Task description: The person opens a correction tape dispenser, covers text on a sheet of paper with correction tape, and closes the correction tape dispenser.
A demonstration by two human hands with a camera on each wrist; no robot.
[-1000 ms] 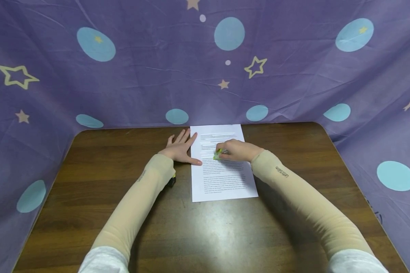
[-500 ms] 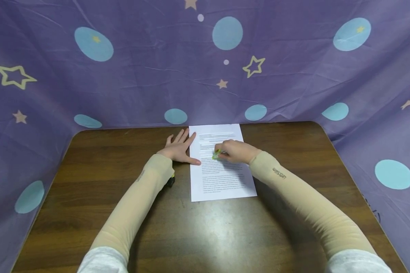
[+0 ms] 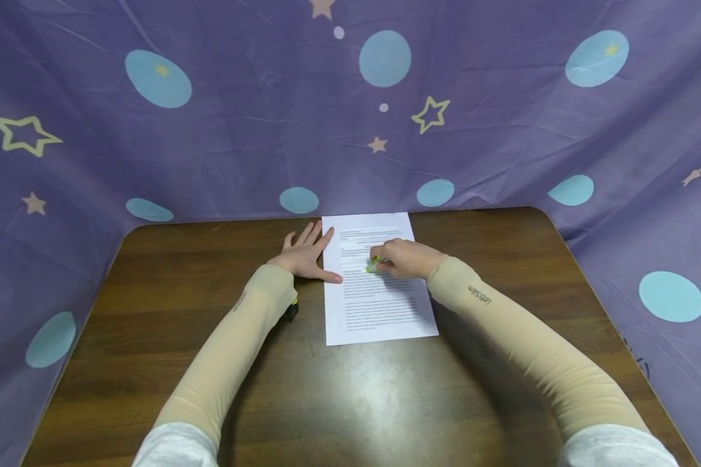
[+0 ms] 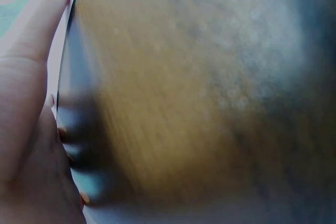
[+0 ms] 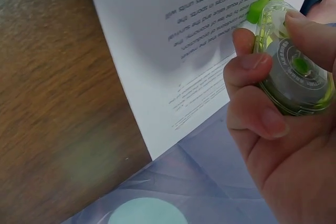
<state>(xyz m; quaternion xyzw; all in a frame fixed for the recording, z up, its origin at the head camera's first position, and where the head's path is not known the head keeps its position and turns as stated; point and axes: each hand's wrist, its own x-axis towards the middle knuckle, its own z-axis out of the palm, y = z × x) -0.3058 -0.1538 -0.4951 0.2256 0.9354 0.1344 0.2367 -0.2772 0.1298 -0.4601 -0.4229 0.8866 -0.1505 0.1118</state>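
A printed sheet of paper (image 3: 380, 318) lies at the far middle of the table. My left hand (image 3: 306, 256) is spread flat over its left edge, thumb and index finger reaching onto the white margin. In the left wrist view the thumb (image 4: 26, 51) fills the left side. My right hand (image 3: 405, 258) grips a clear green correction tape dispenser (image 5: 296, 72), thumb on one face and fingers curled round the other. The dispenser's green tip (image 5: 262, 8) is down at the lines of print. White strips (image 3: 356, 263) cover parts of the upper text.
The brown wooden table (image 3: 198, 337) extends on both sides of the sheet and in front of it. A purple curtain (image 3: 239, 130) with stars and dots hangs along the table's back edge and sides. A small black and yellow item (image 3: 292, 310) shows under the left wrist.
My right hand has shifted slightly rightward across the sheet with the correction tape dispenser. My left hand stays in place on the paper's edge.
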